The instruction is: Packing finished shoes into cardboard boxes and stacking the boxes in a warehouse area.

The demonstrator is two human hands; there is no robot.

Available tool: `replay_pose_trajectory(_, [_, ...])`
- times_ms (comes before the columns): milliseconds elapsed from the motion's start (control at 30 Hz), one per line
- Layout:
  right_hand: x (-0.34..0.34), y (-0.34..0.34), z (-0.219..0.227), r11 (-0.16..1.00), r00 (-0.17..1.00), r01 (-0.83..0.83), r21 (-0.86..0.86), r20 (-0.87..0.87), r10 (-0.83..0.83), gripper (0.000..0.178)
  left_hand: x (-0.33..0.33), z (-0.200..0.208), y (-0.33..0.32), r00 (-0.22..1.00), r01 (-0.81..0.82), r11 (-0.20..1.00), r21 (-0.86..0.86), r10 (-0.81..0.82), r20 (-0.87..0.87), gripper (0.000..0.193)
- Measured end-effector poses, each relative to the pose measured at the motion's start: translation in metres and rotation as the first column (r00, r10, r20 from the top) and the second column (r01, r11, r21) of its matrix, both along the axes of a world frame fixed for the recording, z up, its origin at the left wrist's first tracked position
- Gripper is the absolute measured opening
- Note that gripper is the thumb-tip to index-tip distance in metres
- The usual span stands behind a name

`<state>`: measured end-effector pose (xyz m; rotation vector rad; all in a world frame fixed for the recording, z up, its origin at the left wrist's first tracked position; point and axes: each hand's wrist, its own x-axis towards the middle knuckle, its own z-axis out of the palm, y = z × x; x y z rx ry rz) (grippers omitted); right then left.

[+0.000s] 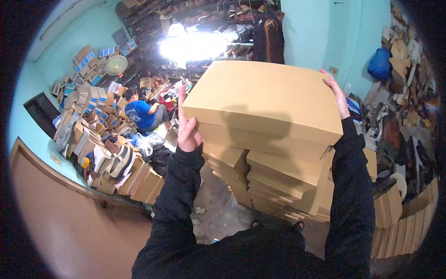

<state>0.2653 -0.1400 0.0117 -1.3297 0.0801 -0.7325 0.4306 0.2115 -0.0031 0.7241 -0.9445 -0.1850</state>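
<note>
Handling looks approx. midway: hold's made & letting go not yet done, w/ the plain brown cardboard box [262,86] seemingly closed up top and over the stacked brown boxes [278,174] at its 6 o'clock, tho can't tell if it's resting on them or lifted, nor how many are left. Box is approx. 1 o'clock from view ctr., at L hand's [188,135] 2 o'clock & R hand's [338,95] 8–9 o'clock. Hands are set wide apart w/ the box held btwn them, one at each side.
</note>
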Motion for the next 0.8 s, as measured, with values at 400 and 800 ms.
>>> replay_pose_trajectory(400, [0.030,-0.002,-0.040,0.979,0.979,0.177,-0.101,0.123,-0.164,0.033,0.018,-0.019,0.000,0.877,-0.436,0.879,0.194,0.367,0.310,0.061])
replay_pose_trajectory(800, [-0.002,0.033,-0.029,0.959,0.951,0.281,-0.034,0.147,-0.273,0.055,0.005,-0.021,0.003,0.793,-0.577,0.791,0.204,0.482,0.373,0.071])
